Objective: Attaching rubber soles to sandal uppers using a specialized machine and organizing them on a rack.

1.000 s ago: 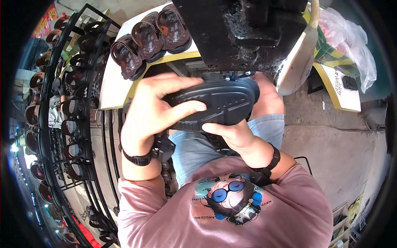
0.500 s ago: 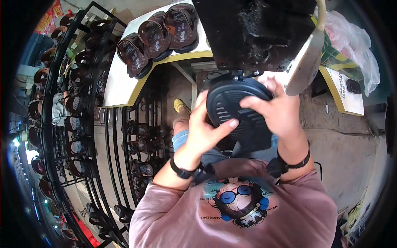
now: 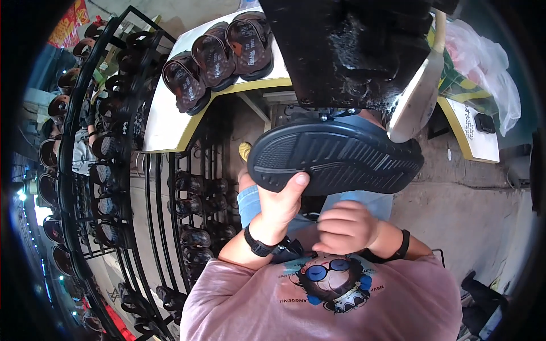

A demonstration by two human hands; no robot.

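Note:
A black sandal [image 3: 341,156] lies crosswise in front of me under the dark machine head, its ribbed sole turned toward me. My left hand [image 3: 280,199] grips its left end, thumb pressed on the tread and the other fingers hidden beneath. The sandal's upper side is out of sight. My right hand [image 3: 347,227] is off the sandal, close to my chest below it. Its fingers are curled in, and whatever they may hold is hidden.
The black machine head [image 3: 347,51] hangs above the sandal, with a pale curved lever [image 3: 418,94] at its right. Brown sandals [image 3: 247,45] stand on the white table [image 3: 162,128]. Black racks [image 3: 71,187] of sandals fill the left. A plastic bag [image 3: 483,62] lies at right.
The sandal has turned from pointing toward me to lying crosswise. My right hand has let go of it and drawn back to my chest, while my left hand keeps its hold.

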